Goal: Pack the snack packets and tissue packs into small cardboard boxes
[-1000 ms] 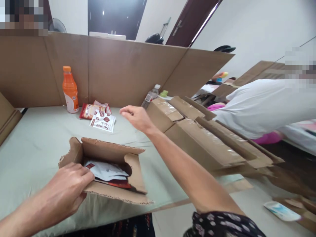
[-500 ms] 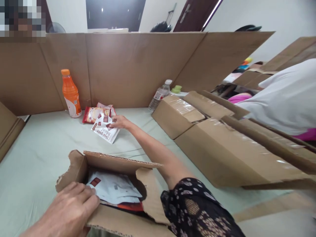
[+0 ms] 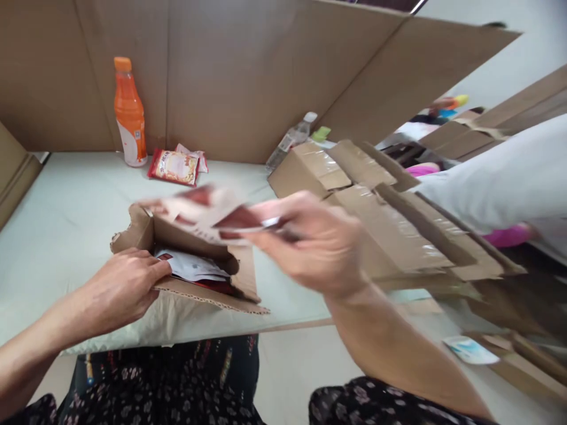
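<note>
My right hand (image 3: 316, 245) pinches a white and brown food packet (image 3: 199, 215), blurred by motion, above the open cardboard box (image 3: 142, 227). Inside that box lie white packets (image 3: 192, 264), with something red beneath them. Fingers of my left hand (image 3: 128, 277) are closed over the near left edge of the box, holding its wall. Beyond the box, a red snack packet (image 3: 173, 168) rests on the table with a pinkish packet (image 3: 201, 159) partly behind it. An orange drink bottle (image 3: 130, 118) stands upright to their left.
A tall cardboard screen (image 3: 248, 82) runs along the back of the pale green table (image 3: 66, 206). A clear plastic bottle (image 3: 290, 141) leans by several cardboard boxes (image 3: 390, 230) on the right. Beyond them is a person in a white sleeve (image 3: 500, 177).
My right hand has lifted the white packet off the table and drawn it back above the box. My left hand stays on the box edge. The view has tipped downward.
</note>
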{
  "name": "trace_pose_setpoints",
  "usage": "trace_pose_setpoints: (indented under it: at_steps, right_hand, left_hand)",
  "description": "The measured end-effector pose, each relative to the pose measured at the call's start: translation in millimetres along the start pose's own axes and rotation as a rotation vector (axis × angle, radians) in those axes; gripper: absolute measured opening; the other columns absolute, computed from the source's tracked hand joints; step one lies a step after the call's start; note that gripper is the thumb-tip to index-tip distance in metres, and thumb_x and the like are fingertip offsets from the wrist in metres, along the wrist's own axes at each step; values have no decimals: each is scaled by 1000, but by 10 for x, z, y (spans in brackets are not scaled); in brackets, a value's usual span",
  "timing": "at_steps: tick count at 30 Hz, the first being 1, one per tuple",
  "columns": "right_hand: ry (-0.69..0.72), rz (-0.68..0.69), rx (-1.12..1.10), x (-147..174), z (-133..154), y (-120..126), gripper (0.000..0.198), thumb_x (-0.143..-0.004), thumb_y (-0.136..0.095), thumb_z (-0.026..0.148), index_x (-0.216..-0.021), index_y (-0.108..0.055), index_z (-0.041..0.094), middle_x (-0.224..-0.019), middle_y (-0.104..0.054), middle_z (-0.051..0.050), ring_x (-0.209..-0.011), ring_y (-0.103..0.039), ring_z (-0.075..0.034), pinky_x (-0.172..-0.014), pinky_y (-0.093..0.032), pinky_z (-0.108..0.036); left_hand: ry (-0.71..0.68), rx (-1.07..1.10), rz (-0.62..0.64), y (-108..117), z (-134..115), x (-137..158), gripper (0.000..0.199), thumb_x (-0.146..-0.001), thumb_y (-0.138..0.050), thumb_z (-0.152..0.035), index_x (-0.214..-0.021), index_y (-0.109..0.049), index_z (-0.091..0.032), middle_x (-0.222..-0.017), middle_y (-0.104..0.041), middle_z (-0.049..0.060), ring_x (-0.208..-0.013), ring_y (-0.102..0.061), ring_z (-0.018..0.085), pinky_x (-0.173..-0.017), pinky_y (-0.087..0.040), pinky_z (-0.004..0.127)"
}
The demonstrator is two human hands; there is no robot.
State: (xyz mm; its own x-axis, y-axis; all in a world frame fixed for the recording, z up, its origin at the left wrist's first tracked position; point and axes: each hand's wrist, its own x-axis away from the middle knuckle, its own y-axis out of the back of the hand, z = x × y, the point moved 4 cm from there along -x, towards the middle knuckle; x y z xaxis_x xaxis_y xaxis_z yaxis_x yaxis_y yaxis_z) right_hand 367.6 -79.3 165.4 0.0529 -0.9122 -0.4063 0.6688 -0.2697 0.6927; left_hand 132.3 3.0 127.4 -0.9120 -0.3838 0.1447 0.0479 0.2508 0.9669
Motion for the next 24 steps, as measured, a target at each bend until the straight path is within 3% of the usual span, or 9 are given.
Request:
trace_pose_setpoints:
  at_steps: [2, 4, 9, 11, 13, 15, 17, 20, 24]
  right_hand:
    - [27, 65, 65, 10, 109, -241, 13, -103, -55, 27, -101, -68, 29, -91, -76, -1, -65, -62, -15, -61, -50, -31]
    - [-23, 263, 227, -73, 83, -541, 15, -100, -54, 16, -97, -67, 24, -85, -76, -1, -68, -65, -15, -63, -47, -28]
    - [-43, 790, 434, -204, -73, -983, 20, -99, -52, 9, -103, -70, 17, -102, -80, -12, -90, -73, -25, -74, -52, -34]
    - [43, 696, 344, -185, -33, -884, 23, -102, -51, 14, -113, -71, 18, -114, -79, -12, -103, -74, -26, -88, -56, -37]
    - [135, 396, 257, -135, 38, -635, 26, -105, -49, 18, -120, -71, 22, -124, -78, -10, -115, -72, -25, -100, -56, -41]
    - [177, 35, 269, -55, 73, -346, 24, -105, -51, 21, -116, -72, 25, -129, -76, -10, -121, -69, -27, -107, -54, -47]
    - [151, -190, 351, -6, 35, -172, 19, -101, -60, 25, -114, -74, 26, -135, -74, -12, -127, -66, -32, -109, -51, -52]
    - [-24, -112, 379, -113, -207, -216, 23, -97, -65, 28, -117, -75, 23, -122, -78, -12, -112, -70, -32, -97, -54, -47]
    - [-265, 29, 262, -325, -524, -348, 24, -100, -56, 25, -93, -77, 18, -80, -76, -5, -75, -67, -20, -76, -49, -33]
  left_hand:
    - [19, -12, 10, 5, 1, 1, 33, -80, -48, -2, -100, -69, -19, -97, -78, 8, -93, -74, 29, -81, -54, 40]
    - [32, -19, 7, 9, 6, -1, 28, -83, -49, -3, -96, -68, -19, -97, -78, 9, -93, -75, 30, -80, -55, 41]
    - [-9, -41, -78, -12, -32, 73, 24, -89, -49, -3, -95, -68, -17, -100, -78, 12, -100, -75, 32, -86, -61, 47]
    - [-111, -91, -284, 16, -81, 204, 24, -93, -50, -4, -104, -68, -15, -124, -75, 18, -125, -69, 36, -101, -60, 52]
    - [-168, -113, -527, 33, -82, 394, 29, -98, -52, -8, -123, -63, -18, -153, -59, 19, -150, -50, 37, -119, -50, 56]
    - [-90, -72, -694, 3, 14, 554, 38, -101, -57, -15, -138, -55, -25, -167, -42, 16, -158, -40, 36, -125, -44, 57]
    - [48, 22, -771, -83, 163, 621, 46, -102, -62, -23, -147, -48, -28, -169, -38, 16, -156, -43, 35, -124, -46, 56]
    - [139, 192, -803, -268, 327, 538, 53, -103, -64, -35, -151, -45, -24, -155, -58, 16, -142, -61, 32, -116, -55, 50]
    - [54, 240, -869, -387, 359, 357, 44, -102, -66, -36, -142, -54, -22, -129, -77, 11, -122, -75, 26, -106, -61, 40]
